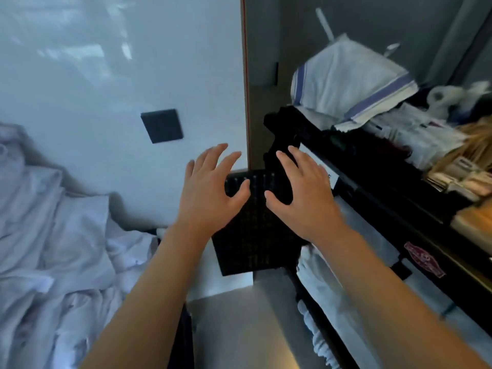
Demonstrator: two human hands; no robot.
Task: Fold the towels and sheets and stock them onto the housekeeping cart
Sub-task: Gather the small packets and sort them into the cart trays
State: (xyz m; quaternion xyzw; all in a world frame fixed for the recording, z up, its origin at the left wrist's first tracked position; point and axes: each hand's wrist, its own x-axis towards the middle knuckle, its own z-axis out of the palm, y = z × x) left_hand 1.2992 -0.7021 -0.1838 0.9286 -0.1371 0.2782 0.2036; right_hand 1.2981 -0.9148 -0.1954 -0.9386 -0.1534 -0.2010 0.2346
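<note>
Crumpled white sheets (53, 235) are lying heaped on the bed at left; judged soft, light, floppy, so best gathered by a hem or corners. Striped towel (351, 81) is sitting atop the housekeeping cart (386, 198). Left hand (210, 187) and right hand (303, 187) are hovering with fingers spread wide, holding nothing, palms down, between bed and cart.

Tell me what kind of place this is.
Probably a hotel room or corridor during housekeeping. A black housekeeping cart carries a folded blue-striped towel and small supplies, and rumpled white sheets are piled at the left by a wall.
</note>
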